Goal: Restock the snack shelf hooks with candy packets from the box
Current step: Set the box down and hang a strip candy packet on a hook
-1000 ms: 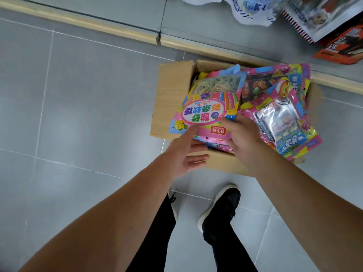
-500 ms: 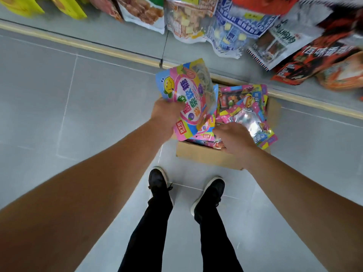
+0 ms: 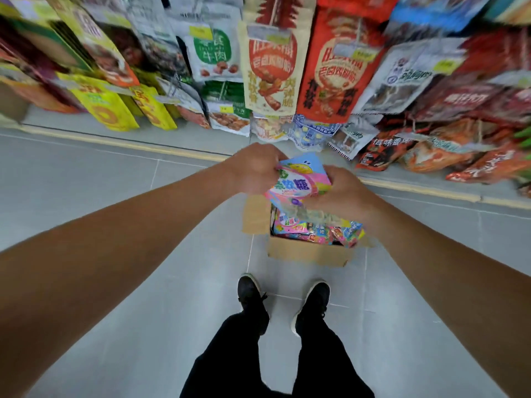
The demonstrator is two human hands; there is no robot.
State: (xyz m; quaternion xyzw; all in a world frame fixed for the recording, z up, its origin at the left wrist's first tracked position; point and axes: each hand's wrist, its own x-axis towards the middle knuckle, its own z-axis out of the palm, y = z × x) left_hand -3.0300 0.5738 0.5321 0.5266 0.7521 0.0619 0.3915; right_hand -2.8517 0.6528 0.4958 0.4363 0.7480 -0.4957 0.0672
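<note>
Overhead, both hands' grip holds a candy packet (image 3: 298, 183) above the box (image 3: 307, 251) on grey floor tiles (image 3: 143, 311)

Left hand (image 3: 255, 168) and right hand (image 3: 343, 191) both gripping, arms outstretched.

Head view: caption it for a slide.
Both hands, left hand and right hand, hold pink candy packet above open cardboard box.

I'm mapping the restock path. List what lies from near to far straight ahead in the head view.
Black shoes → cardboard box of candy packets on the floor → pink candy packet held above it by the left hand and right hand → yellow floor strip → hanging snack bags.
</note>
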